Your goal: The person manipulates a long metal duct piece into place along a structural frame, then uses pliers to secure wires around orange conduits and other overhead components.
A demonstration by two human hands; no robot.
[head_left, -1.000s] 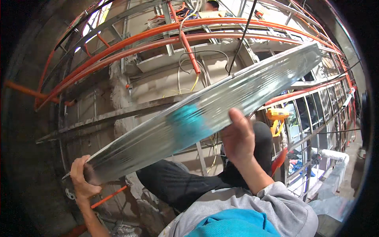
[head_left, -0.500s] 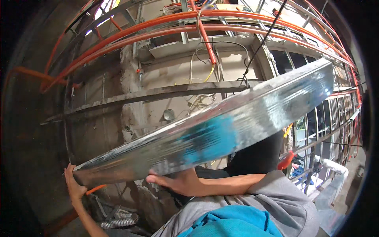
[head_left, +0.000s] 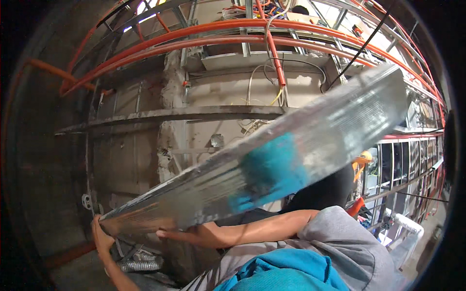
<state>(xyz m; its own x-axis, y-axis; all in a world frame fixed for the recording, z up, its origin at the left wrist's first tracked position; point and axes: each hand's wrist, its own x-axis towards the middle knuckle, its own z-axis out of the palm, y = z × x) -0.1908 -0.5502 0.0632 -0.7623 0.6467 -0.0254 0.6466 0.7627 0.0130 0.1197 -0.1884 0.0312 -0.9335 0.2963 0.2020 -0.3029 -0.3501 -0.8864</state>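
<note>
A long, shiny sheet-metal piece [head_left: 323,138] lies slantwise across my view, its left end low and near, its right end high and farther off. Its smooth face mirrors a patch of blue. My left hand [head_left: 101,236] grips the low left end, the fingers partly hidden by the metal. Below the lower edge, my right hand [head_left: 194,235] supports the piece from underneath. One digit of it points left along the edge, while the others are out of sight behind the metal.
Orange pipes [head_left: 213,30] cross overhead with loose cables. A narrow metal channel [head_left: 204,114] runs behind the sheet metal. Metal framing [head_left: 393,167] stands at right, near a white flexible duct [head_left: 407,224]. Another silvery flexible duct [head_left: 141,264] lies at lower left.
The sheet-metal piece slants more steeply, its left end lower in view. My right hand has shifted left along its lower edge, and the background has moved slightly right.
</note>
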